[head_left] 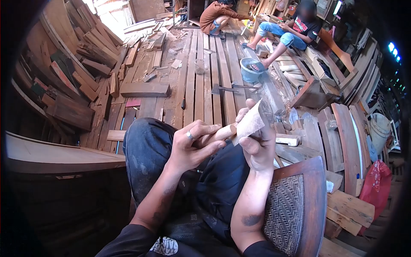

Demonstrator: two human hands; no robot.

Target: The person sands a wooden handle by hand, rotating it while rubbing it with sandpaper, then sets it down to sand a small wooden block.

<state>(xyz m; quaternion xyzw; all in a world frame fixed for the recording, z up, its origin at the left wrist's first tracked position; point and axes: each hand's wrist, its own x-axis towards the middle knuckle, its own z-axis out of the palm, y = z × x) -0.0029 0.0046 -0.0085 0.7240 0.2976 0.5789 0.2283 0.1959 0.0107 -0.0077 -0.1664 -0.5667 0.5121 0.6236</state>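
Sanding: looks like the step in hand, I'd say, with paper being used on a small bit of wood.
Left hand (192, 139): ring on, fingers and thumb clamped on the wood (223, 132).
Right hand (260, 143): pinching the sandpaper (250, 124), close to the other hand but not clasping it.
Wood: up over the lap, between the hands, one end right at the sheet. Can't tell if it's pressed on.
Next move: my take, it calls for a steady hold on the wood and the sheet kept snug to its surface, fingertips clear of the edge.
Tee (305, 26): red and white print on the seated person, too small to read.
White block (287, 139): faint marks near one end, not legible.
Brands: none I can make out.
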